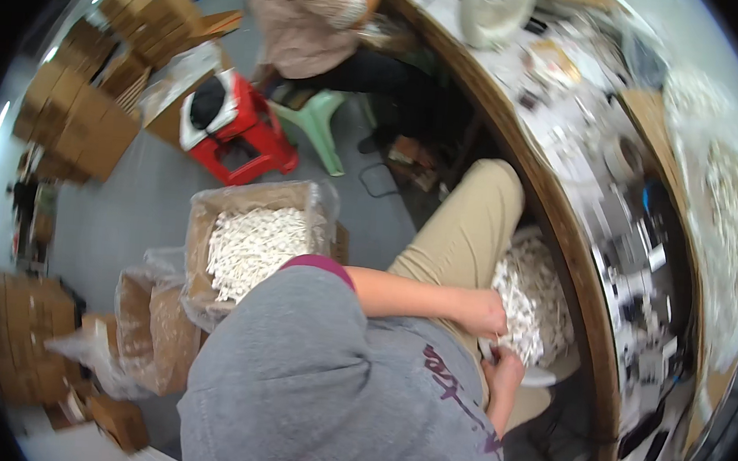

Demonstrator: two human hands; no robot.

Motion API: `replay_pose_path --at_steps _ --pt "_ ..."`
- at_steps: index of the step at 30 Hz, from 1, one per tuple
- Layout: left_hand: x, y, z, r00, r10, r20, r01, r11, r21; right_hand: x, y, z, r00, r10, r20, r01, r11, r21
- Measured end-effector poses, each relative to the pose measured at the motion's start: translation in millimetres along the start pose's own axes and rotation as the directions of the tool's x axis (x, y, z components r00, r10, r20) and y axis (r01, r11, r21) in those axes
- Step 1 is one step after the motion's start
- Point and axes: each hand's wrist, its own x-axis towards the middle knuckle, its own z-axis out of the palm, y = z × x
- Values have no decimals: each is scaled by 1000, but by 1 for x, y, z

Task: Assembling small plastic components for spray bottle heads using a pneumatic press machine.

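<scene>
White pieces (537, 291) fill the tub (541, 379) between the knees, probably set there for easy reach. At its near rim, the left hand (485, 313) and right hand (506, 370) nearly meet, fingers curled; whether either grip holds a piece, I cannot tell. The desk (552, 215) edges past the tub.

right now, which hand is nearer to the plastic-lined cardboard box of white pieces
Left. The left hand is right of the plastic-lined cardboard box in the view, apart from it; the right hand is lower and farther right.
</scene>
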Motion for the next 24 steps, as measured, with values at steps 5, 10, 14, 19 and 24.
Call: replay_pose_path --at_steps 5,10,14,19,24 --pt "17 17 -29 991 4 -133 -26 986 -165 -8 -10 -10 990 -106 -98 114 989 89" --pt "137 41 -145 760 318 -567 -360 932 40 -20 -17 -22 979 -90 -183 125 974 190" --pt "249 41 -229 460 495 -737 -414 854 316 -20 -40 -66 922 -126 -367 226 944 242" --pt "375 6 -265 786 258 -561 -171 964 205 -16 -50 -126 813 -151 -563 291 942 168" --pt "431 -18 -193 876 225 -426 -159 970 186 -16 -56 -143 763 -170 -623 326 934 144"
